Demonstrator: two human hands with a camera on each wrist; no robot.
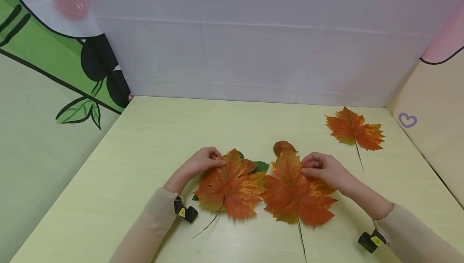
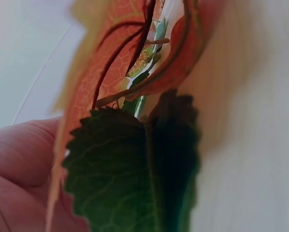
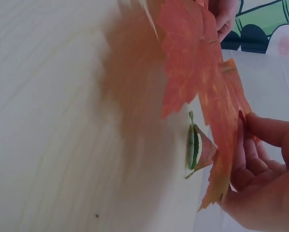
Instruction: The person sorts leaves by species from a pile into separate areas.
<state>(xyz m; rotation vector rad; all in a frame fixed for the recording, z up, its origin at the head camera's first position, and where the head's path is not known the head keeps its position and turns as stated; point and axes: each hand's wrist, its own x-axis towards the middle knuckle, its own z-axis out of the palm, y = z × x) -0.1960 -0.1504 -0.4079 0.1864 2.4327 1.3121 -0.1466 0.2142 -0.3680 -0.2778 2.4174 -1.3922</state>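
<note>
In the head view, my left hand (image 1: 202, 160) pinches the upper left edge of an orange maple leaf (image 1: 232, 192) with a thin stem. My right hand (image 1: 328, 171) pinches a second orange maple leaf (image 1: 297, 194) at its upper right; both leaves are artificial-looking and tilted up. Beneath the left one, part of a green leaf (image 1: 262, 166) sticks out, and the left wrist view shows a toothed dark green leaf (image 2: 125, 169) close up. Behind the right one lies a small reddish-brown leaf (image 1: 284, 147), partly covered. The right wrist view shows thumb and fingers (image 3: 265, 126) on the leaf's edge.
Another orange maple leaf (image 1: 353, 128) with a stem lies at the back right of the pale wooden table (image 1: 181, 122). A white cloth (image 1: 253, 53) hangs behind the table, with printed panels at both sides. A black wrist camera (image 1: 371, 242) sits on the right sleeve.
</note>
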